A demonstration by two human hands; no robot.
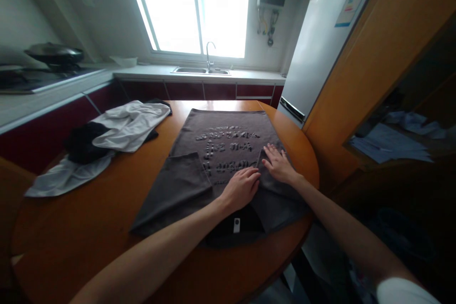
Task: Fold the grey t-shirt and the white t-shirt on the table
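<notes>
A dark grey T-shirt (188,126) with raised lettering lies spread on the table, its neck opening and white label toward me. Both sleeves are turned inward over the front. My left hand (239,189) rests at the inner edge of the sleeve on the right, fingers bent and drawn together on the cloth; their tips are partly hidden. Just beyond it, my right hand (278,164) lies palm down on that same sleeve, with its fingers stretched out and slightly apart.
A pile of white and black clothes (131,126) lies at the left of the round wooden table (85,228). Behind are a counter with a sink (190,71) and, at left, a wok (53,52) on a stove. A fridge (317,42) stands at right.
</notes>
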